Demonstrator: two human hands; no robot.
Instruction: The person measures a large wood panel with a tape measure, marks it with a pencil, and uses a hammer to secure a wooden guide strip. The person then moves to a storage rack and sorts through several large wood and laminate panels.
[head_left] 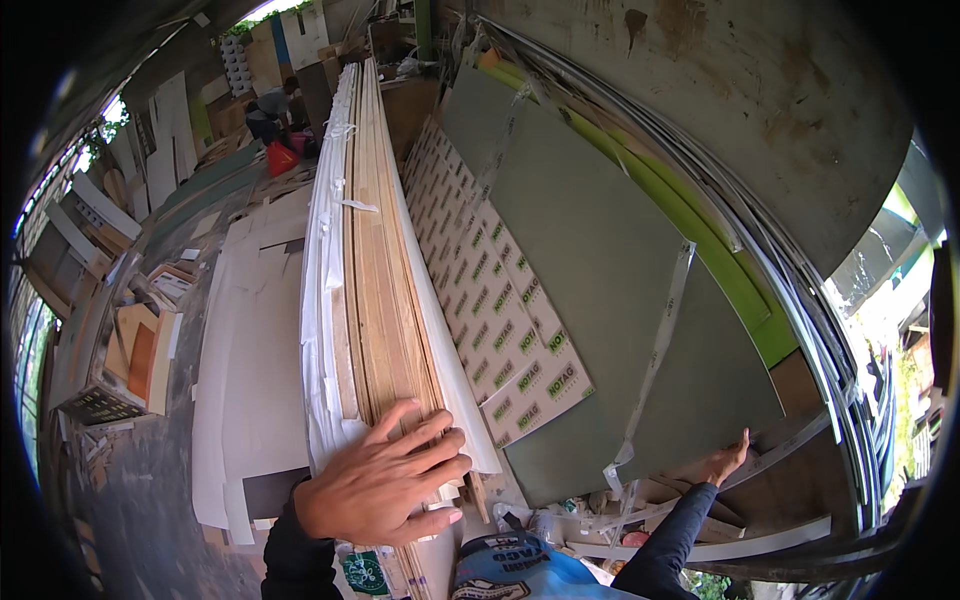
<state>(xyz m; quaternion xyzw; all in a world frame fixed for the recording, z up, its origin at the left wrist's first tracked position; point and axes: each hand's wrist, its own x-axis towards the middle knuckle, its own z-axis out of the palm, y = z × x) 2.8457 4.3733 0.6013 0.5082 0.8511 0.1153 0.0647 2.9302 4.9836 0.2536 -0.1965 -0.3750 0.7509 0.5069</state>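
My left hand (385, 485) lies flat, fingers spread, across the near end of a long bundle of thin wooden strips (372, 290). Torn white wrapping (322, 270) covers the bundle's left side, and a white strip runs down its right. My right arm reaches out to the lower right. There my right hand (728, 462) is beside the bottom corner of a large grey-green sheet (590, 230), a finger stretched upward. The other fingers are partly hidden, and whether the hand touches the sheet is unclear. Clear tape hangs down the sheet's face.
A printed white panel (500, 320) leans against the sheet. Bright green boards (770, 325) and bent thin strips stand behind it. Pale flat sheets (255, 350) lie left of the bundle, with a wooden box (135, 350) beyond. Farther back, a person (272, 108) bends near a red bag (281, 158).
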